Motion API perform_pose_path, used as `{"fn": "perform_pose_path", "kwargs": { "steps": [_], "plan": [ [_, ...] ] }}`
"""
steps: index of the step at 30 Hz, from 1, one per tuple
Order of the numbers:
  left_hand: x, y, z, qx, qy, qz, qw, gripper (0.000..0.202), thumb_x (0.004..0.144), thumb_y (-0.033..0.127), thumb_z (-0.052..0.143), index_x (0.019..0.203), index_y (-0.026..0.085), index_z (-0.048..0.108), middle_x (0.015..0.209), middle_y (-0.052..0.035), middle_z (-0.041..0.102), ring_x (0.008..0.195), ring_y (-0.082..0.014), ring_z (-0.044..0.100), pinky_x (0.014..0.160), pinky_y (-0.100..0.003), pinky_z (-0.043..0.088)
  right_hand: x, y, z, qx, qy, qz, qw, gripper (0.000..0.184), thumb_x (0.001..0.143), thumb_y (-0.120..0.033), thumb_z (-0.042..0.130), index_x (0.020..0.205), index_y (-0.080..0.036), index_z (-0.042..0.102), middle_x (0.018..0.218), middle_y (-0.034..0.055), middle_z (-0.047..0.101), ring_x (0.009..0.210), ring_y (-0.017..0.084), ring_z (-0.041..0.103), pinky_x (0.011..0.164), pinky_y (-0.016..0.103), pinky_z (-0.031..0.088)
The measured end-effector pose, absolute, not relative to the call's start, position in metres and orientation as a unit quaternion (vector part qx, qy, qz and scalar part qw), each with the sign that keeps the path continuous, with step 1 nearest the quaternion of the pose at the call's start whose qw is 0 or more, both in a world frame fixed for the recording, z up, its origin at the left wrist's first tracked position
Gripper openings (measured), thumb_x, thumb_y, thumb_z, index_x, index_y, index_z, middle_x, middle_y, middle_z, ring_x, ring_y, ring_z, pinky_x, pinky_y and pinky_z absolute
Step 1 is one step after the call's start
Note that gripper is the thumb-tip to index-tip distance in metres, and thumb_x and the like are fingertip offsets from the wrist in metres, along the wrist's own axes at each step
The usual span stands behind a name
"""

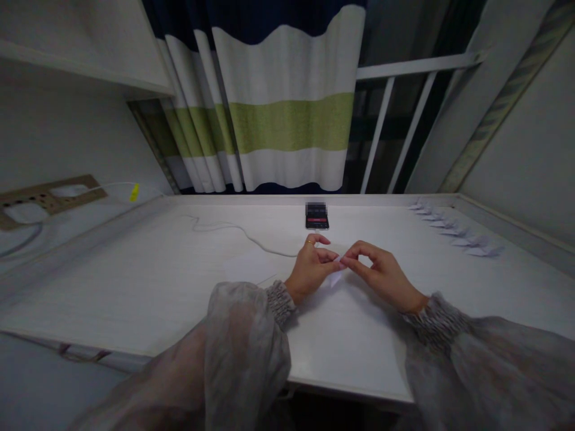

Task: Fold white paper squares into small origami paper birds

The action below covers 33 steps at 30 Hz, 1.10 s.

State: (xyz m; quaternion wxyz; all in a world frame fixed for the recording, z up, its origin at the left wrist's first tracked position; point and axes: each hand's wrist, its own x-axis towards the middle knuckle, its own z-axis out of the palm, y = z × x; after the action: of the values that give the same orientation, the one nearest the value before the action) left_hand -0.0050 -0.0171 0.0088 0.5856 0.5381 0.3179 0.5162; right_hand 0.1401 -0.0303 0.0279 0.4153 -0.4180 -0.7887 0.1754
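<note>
A small folded piece of white paper [335, 278] is held just above the desk between my two hands. My left hand [313, 263] pinches it from the left between thumb and fingers, with a ring on one finger. From the right, my right hand [380, 272] grips its upper corner between thumb and forefinger. Fingers hide part of the paper, so its full shape cannot be made out. Flat white paper [251, 267] lies on the desk left of my left hand. Several folded paper pieces [453, 230] stand in a row at the back right.
A phone [317, 216] with a lit screen lies behind my hands on the white desk [135, 287]. Its white cable [251, 238] runs left across the desktop. A power strip [49, 200] is on the left wall, and a striped curtain [291, 126] hangs behind.
</note>
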Motion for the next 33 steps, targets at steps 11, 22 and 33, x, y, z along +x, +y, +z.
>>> {"fn": "perform_pose_path", "kwargs": {
  "steps": [11,22,33],
  "plan": [
    [-0.009,-0.010,-0.001,0.609,0.365,0.531,0.462,0.042,0.056,0.026,0.071,0.088,0.016,0.046,0.093,-0.0044,0.056,0.084,-0.0117,0.053,0.078,-0.029,0.039,0.143,-0.029,0.025,-0.396,-0.740,0.127,0.528,0.020,0.076,-0.022,0.052,0.058,-0.018,0.046,0.061,-0.0016,0.046,0.058,0.011,0.043,0.057,0.026,0.035],
    [-0.006,-0.007,-0.005,0.580,0.392,0.430,0.569,0.035,0.062,0.043,0.063,0.072,0.013,0.048,0.055,0.0034,0.053,0.044,-0.0054,0.049,0.047,-0.020,0.039,0.141,-0.028,0.021,-0.367,-0.763,0.053,0.529,0.019,0.077,-0.017,0.048,0.059,-0.019,0.042,0.060,-0.0015,0.042,0.058,0.012,0.041,0.058,0.027,0.034],
    [-0.014,-0.010,0.004,0.558,0.362,0.418,0.619,0.032,0.061,0.040,0.065,0.067,0.010,0.053,0.057,0.0010,0.057,0.047,-0.0062,0.052,0.052,-0.021,0.041,0.146,-0.031,0.028,-0.388,-0.770,0.114,0.493,0.012,0.074,-0.029,0.056,0.076,-0.018,0.054,0.073,0.0022,0.054,0.071,0.016,0.050,0.069,0.031,0.038]
  ]
}}
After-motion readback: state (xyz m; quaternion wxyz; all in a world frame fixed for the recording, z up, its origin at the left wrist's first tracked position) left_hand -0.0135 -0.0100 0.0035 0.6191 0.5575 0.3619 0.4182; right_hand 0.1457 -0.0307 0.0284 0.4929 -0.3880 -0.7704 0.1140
